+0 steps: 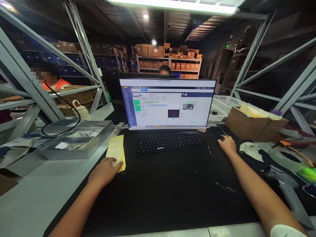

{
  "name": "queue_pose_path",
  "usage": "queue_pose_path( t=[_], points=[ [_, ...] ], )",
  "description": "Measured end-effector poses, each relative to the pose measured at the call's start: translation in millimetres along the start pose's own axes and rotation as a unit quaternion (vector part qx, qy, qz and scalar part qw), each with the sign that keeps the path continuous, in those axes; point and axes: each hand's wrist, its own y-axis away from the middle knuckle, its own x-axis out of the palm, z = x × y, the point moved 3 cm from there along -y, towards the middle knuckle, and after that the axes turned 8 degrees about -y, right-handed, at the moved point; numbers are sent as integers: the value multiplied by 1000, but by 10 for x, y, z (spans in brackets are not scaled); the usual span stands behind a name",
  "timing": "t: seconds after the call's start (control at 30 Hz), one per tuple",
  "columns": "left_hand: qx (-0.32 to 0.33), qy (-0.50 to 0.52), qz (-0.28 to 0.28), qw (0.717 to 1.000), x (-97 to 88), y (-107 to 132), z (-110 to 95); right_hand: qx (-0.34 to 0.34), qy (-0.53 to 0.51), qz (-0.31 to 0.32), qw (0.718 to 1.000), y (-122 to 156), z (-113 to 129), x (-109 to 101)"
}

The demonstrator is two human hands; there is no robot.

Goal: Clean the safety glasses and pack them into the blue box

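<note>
My left hand [106, 169] rests on a yellow sticker sheet [115, 146] with rows of small pale labels, left of the keyboard. Its thumb stretches across the lower end of the sheet, apart from the fingers. Out to the right, my right hand [227, 144] is curved over a dark computer mouse [222, 138], mostly hidden under the fingers. Between the hands lies a black keyboard [170, 141], touched by neither. Behind it stands a lit monitor [158, 112] showing a window with a file list and small pictures.
Pens [225, 187] lie on the black desk mat [158, 197]. At right are a barcode scanner [281, 177], a tape roll [283, 158], a crumpled cloth [251, 150] and a cardboard box [249, 123]. Grey trays [81, 153] stand at left. Two people are beyond the desk.
</note>
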Motion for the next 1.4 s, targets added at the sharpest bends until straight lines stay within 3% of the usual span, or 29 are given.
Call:
queue_pose_path(
  t=[0.73, 1.4],
  points=[
    [-8, 7, 16, 1000, -79, 58, -78, -38, -12, -8, 999, -101, -99, 117],
    [5, 16, -28, 999, 14, -36, 24, -49, 2, -8, 999, -133, -131, 170]
  ],
)
